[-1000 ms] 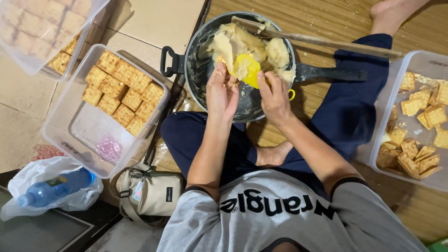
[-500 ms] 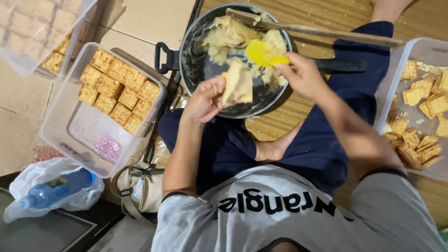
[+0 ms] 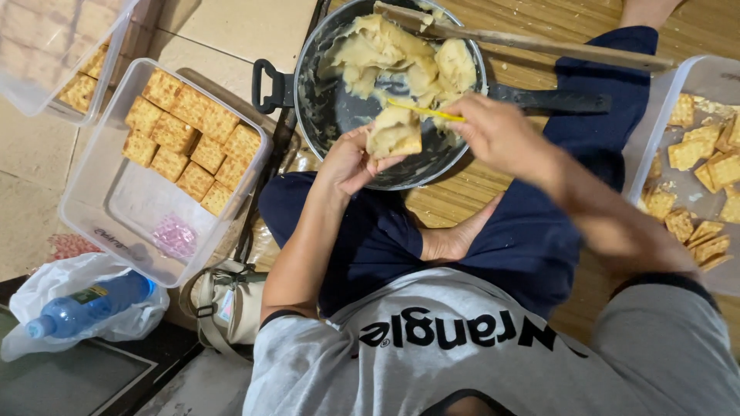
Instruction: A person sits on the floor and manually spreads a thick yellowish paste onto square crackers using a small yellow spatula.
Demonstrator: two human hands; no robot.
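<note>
My left hand [image 3: 348,160] holds a square cracker [image 3: 395,137] heaped with pale yellow filling, over the near rim of a dark pan [image 3: 324,115]. My right hand [image 3: 497,135] grips a thin yellow spreader [image 3: 424,111] whose tip rests on the filling atop the cracker. The pan holds a large mass of the same pale filling [image 3: 405,58]. A long wooden spatula [image 3: 532,42] lies across the pan's far rim.
A clear plastic tub [image 3: 116,204] at left holds rows of filled crackers [image 3: 189,139] and a small pink packet. Another tub [image 3: 46,46] sits at top left. A tub of plain crackers [image 3: 697,173] is at right. A blue bottle [image 3: 89,304] lies in a white bag.
My right hand has brought the yellow spreader down from over the pan onto the cracker. The camera sits closer, and my left hand has raised the cracker slightly.
</note>
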